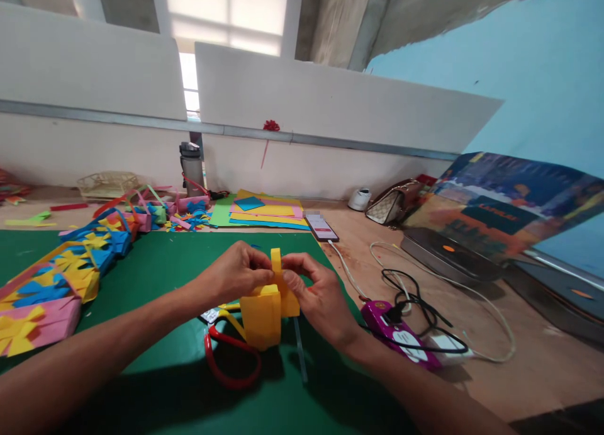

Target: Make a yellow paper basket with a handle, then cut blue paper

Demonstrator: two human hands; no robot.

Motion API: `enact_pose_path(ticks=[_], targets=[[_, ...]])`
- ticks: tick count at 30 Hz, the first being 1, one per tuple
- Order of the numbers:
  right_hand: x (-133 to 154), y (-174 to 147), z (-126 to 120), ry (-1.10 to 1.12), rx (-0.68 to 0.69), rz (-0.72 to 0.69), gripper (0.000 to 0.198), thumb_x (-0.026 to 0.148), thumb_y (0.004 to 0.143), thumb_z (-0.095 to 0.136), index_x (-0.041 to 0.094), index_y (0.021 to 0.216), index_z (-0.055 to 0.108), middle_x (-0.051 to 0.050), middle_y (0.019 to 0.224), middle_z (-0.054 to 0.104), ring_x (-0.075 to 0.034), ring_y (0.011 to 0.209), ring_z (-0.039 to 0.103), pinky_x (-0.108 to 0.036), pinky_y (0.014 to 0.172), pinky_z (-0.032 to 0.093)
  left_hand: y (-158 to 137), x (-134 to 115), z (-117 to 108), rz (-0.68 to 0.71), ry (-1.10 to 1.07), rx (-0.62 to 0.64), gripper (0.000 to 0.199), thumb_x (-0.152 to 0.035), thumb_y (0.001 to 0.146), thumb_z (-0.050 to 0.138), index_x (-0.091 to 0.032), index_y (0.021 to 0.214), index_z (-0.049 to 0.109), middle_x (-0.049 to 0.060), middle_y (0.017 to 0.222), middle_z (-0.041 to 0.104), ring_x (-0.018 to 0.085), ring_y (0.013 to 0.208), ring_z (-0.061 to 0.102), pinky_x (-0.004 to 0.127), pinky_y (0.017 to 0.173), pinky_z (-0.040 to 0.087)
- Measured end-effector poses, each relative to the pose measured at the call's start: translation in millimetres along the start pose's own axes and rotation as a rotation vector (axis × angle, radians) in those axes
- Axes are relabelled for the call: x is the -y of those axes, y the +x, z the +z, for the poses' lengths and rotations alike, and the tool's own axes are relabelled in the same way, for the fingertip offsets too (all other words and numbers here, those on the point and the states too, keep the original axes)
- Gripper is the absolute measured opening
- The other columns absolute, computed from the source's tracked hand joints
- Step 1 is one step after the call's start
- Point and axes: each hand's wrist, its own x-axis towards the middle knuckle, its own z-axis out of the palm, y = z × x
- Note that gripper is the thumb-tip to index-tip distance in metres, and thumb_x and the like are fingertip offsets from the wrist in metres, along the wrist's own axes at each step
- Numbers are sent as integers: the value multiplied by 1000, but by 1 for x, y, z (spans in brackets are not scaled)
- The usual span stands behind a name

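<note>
Near the middle of the green mat, a small yellow paper basket is held between my two hands. My left hand pinches its upright strip handle from the left, fingers closed. From the other side, my right hand grips the yellow paper with thumb and fingers. Some of the fingertips are hidden behind the paper. Red-and-yellow-handled scissors lie just below and left of the basket, their blades partly out of sight. A thin clear stick rests on the mat to the right.
Finished-looking paper baskets line the left side. Coloured paper sheets, a bottle and a phone sit at the back. A purple power strip with tangled cables lies right, near a handbag.
</note>
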Motion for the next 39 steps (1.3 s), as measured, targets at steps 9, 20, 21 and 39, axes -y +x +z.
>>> enact_pose_path(ticks=[9, 20, 21, 39], targets=[[-1, -3, 4, -138, 8, -23, 10, 16, 77, 50, 19, 68, 48, 2, 67, 53, -12, 64, 49, -22, 59, 37, -3, 0, 10, 158, 109, -118, 13, -21, 66, 53, -12, 60, 58, -4, 58, 46, 6, 49, 38, 17, 42, 27], [-3, -4, 5, -124, 16, -48, 12, 14, 76, 49, 19, 65, 47, 3, 63, 51, -11, 59, 47, -22, 57, 36, -5, 3, 12, 228, 206, -128, 12, -16, 67, 51, -10, 65, 61, -2, 62, 48, 8, 55, 39, 18, 47, 30], [-3, -4, 5, -122, 15, -47, 12, 14, 76, 49, 19, 66, 48, 3, 63, 51, -11, 59, 47, -22, 57, 36, -4, 3, 13, 226, 208, -130, 11, -15, 66, 51, -10, 65, 61, -2, 62, 48, 7, 55, 39, 18, 47, 30], [-1, -7, 3, -160, 13, -85, 12, 12, 77, 48, 19, 67, 47, 2, 64, 52, -12, 61, 48, -23, 56, 37, -10, -5, 18, 170, 52, -99, 8, -10, 63, 50, -11, 64, 58, -5, 54, 45, 5, 48, 35, 15, 42, 28]])
